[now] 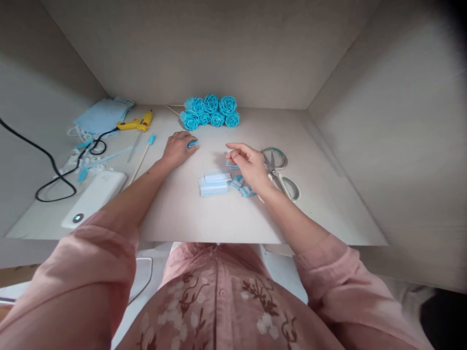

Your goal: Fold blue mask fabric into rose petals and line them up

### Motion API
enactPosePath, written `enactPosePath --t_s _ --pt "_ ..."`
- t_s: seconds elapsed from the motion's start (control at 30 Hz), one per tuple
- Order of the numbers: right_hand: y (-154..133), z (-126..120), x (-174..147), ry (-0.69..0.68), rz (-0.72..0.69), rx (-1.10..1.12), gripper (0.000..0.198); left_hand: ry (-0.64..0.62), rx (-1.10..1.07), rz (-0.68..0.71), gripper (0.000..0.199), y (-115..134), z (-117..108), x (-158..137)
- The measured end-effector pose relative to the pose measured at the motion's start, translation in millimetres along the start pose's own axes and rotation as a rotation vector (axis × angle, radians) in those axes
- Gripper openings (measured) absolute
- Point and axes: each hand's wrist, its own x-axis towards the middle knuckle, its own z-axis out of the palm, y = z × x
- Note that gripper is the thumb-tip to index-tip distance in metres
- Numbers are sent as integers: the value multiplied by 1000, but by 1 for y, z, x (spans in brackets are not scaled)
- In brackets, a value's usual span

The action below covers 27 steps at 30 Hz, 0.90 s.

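My left hand rests on the table with its fingers closed round a small folded piece of blue fabric. To the right, my right hand hovers with bent fingers, thumb near the index finger. A blue-and-white piece shows at and below those fingertips; whether they grip it I cannot tell. Flat strips of pale blue mask fabric lie stacked between my hands. Small folded blue pieces lie beside the strips, partly under my right wrist.
Scissors and a tape roll lie right of my right hand. Blue fabric roses lie at the back. On the left are a yellow glue gun, face masks, a blue-tipped stick, a white power bank and a black cable.
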Motion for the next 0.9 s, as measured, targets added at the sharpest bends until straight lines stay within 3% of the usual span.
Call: enactPosePath --t_s 0.17,0.27,0.4,0.53,0.7,0.9 --pt "-5 -2 -3 -86 -159 -417 28 8 -79 16 56 -3 1 -2" --pt "-7 -3 -3 -185 -232 -679 20 93 -118 -16 59 -2 -2 -6" --pt "-7 -6 -3 -255 -276 -854 14 265 -213 -38 51 7 -14 -12" --pt "-8 -7 -4 -239 -371 -982 16 302 -321 -15 46 28 -27 -17" --pt "-7 3 -1 -297 -421 -1086 15 249 -577 -28 48 57 -30 -21" --pt "-6 7 -1 -317 -440 -1102 17 33 -944 -75 56 79 -27 -27"
